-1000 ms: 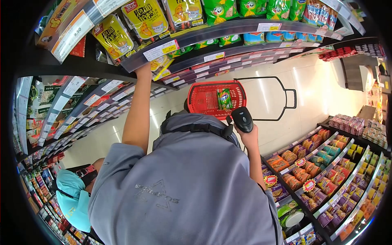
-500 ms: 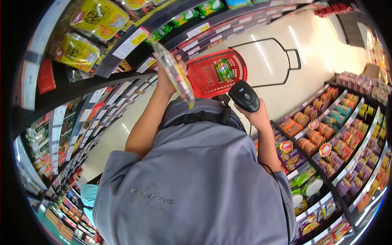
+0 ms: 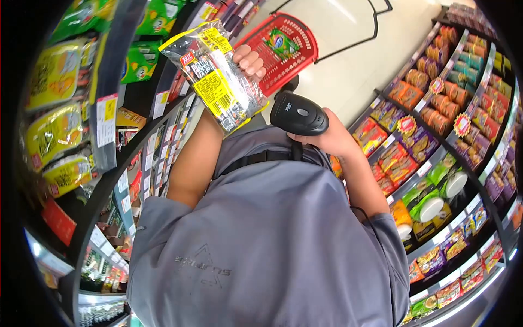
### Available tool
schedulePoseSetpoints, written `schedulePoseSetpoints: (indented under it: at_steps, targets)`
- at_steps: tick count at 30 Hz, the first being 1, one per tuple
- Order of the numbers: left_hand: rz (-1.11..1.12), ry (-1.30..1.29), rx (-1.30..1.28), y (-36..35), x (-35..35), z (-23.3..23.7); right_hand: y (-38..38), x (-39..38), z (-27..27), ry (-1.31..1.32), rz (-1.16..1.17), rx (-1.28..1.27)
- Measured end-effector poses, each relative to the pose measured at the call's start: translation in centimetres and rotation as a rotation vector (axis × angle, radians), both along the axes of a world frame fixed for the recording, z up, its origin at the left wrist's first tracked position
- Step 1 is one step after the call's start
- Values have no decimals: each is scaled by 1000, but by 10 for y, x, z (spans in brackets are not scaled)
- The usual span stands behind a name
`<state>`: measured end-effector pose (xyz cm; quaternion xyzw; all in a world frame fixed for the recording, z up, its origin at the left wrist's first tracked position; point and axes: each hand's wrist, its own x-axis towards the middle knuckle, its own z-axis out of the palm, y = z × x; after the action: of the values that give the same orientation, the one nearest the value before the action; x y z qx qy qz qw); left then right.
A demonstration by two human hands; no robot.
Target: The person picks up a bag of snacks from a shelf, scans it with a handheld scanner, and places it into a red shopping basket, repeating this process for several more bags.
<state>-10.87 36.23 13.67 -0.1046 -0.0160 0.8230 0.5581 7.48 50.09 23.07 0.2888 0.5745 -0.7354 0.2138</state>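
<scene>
A clear snack packet with yellow edges and a yellow printed label with a barcode (image 3: 215, 90) is gripped in my left hand (image 3: 250, 62). Its labelled side faces up toward me, and my fingers curl over its right edge. My right hand (image 3: 336, 136) is wrapped round a black barcode scanner (image 3: 298, 113), whose head points left toward the packet. Beyond both hands a red shopping basket (image 3: 312, 42) rests on the floor, with a green packet (image 3: 283, 44) inside it.
Shelves with yellow packets (image 3: 52, 133), green packets (image 3: 143, 61) and price tags (image 3: 107, 117) stand close on my left. On the right, a rack holds colourful packets (image 3: 400, 163) and white-lidded tubs (image 3: 431, 209). The basket's black handle (image 3: 348, 50) reaches over the pale floor (image 3: 335, 71).
My left hand has turned the packet from edge-on to label side up. The scanner has moved left, closer to the packet. My view has swung, bringing the left shelves nearer.
</scene>
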Motion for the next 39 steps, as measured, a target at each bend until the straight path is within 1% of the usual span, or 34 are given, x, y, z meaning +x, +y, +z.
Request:
schedulePoseSetpoints:
  at_steps: [3, 4, 6, 8, 10, 12, 14, 17, 20, 22, 23, 24, 26, 27, 28, 30, 32, 34, 35, 37, 38, 39]
  targets:
    - [-71, 20, 29, 6, 0, -23, -3, 4, -4, 94, -31, -7]
    - [-84, 9, 18, 7, 0, -30, -4, 3, -5, 83, -45, -19]
    - [-112, 30, 33, 10, 0, -44, -4, 0, -8, 131, -20, 9]
    - [-143, 57, 47, 11, -1, -58, -2, -1, -14, 97, -9, -17]
    - [-177, 25, -24, 12, -2, -62, 0, -2, -19, 66, 7, -42]
    - [-193, 42, -82, 10, -3, -67, 1, -2, -23, 38, 50, 2]
    - [-259, 95, 6, 10, -5, -74, 3, -3, -27, 50, 24, -25]
    - [-279, 129, -21, 8, -4, -76, 7, -2, -33, 32, -2, -52]
    - [-330, 126, 27, -2, -4, -101, 13, -1, -39, -19, -23, -69]
    - [-295, 108, -153, -8, 1, -107, 16, 2, -44, -50, -44, -83]
    - [-294, 125, -184, -16, 2, -124, 17, 5, -48, -59, -74, -77]
    - [-305, 71, -217, -13, -1, -133, 19, 7, -52, -69, -105, -70]
    - [-320, 82, -784, -22, 3, -145, 21, 15, -59, -109, -130, -42]
    - [-328, 196, -712, -24, 5, -154, 23, 19, -62, -144, -152, -15]
    - [-314, 161, -758, -23, 6, -172, 25, 24, -65, -158, -155, -15]
    - [-329, 247, -910, -20, 8, -207, 30, 31, -75, -252, -177, 2]
    - [-316, 199, -939, -14, 10, -251, 32, 40, -91, -285, -176, 12]
    - [-305, 147, -980, -12, 17, -302, 35, 47, -105, -397, -295, -66]
    - [-294, 131, -1011, -11, 19, -331, 38, 48, -111, -495, -277, -36]
    - [-306, 88, -1119, -7, 22, -377, 35, 60, -134, -527, -321, -37]
    - [-314, 72, -1126, -6, 24, -399, 31, 66, -145, -554, -362, -30]
    - [-312, 106, -1164, -5, 25, -425, 28, 71, -156, -577, -404, -22]
